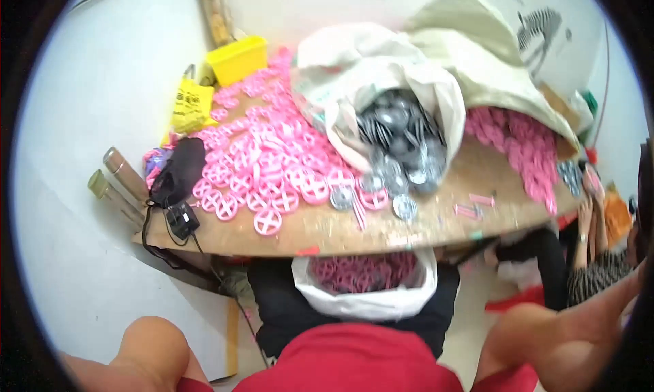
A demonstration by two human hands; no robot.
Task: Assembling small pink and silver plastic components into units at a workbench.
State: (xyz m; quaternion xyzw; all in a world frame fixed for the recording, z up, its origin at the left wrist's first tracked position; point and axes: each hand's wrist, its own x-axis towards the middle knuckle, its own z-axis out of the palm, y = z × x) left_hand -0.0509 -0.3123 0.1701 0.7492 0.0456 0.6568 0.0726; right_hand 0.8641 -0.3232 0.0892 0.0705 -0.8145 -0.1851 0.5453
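Neither of my hands shows; only my bent bare left arm (150, 348) and bare right arm (528, 344) come in at the lower corners. On the table in front of me lies a wide heap of pink spoked wheels (269, 164). A white sack (320, 96) lies on its side with its mouth toward me, spilling grey and clear round discs (395, 123). Between my legs, a white bag (364, 307) stands full of darker pink pieces (364, 273). Several thin pink rods (466, 211) are scattered on the bare wood.
A yellow bin (238, 59), a yellow bag (191, 106), a dark pouch (180, 167) and a black adapter (182, 220) line the table's left side. Two bottles stand beyond its edge. At right, another sack covers pink pieces (518, 147). A co-worker's hands (591, 198) are beside the table's right end.
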